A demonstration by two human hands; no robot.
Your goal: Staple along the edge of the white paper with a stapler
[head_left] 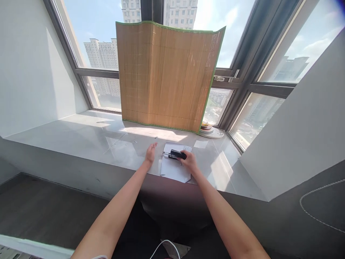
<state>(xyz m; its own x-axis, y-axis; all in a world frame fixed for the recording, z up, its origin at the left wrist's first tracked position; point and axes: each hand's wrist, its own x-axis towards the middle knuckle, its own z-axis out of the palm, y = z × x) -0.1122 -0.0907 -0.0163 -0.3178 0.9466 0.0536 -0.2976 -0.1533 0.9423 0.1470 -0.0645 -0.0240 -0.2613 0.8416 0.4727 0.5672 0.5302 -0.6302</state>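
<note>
A black stapler [176,154] lies over white sheets of paper [175,171] on the window sill, its metal end pointing left. My right hand [189,161] is closed around its right end, with thumb and fingers on either side. To the left of the paper, my left hand [151,154] is held on edge just above or on the sill, fingers extended and nothing visible in it. A tiny dark object [156,137] lies on the sill beyond the left hand, too small to name.
A bamboo mat with green edging [172,75] leans against the window behind the paper. Stacked round discs [208,130] sit at its lower right. The pale sill [81,140] ends in a front edge close to me. A white cord [309,196] hangs at the right.
</note>
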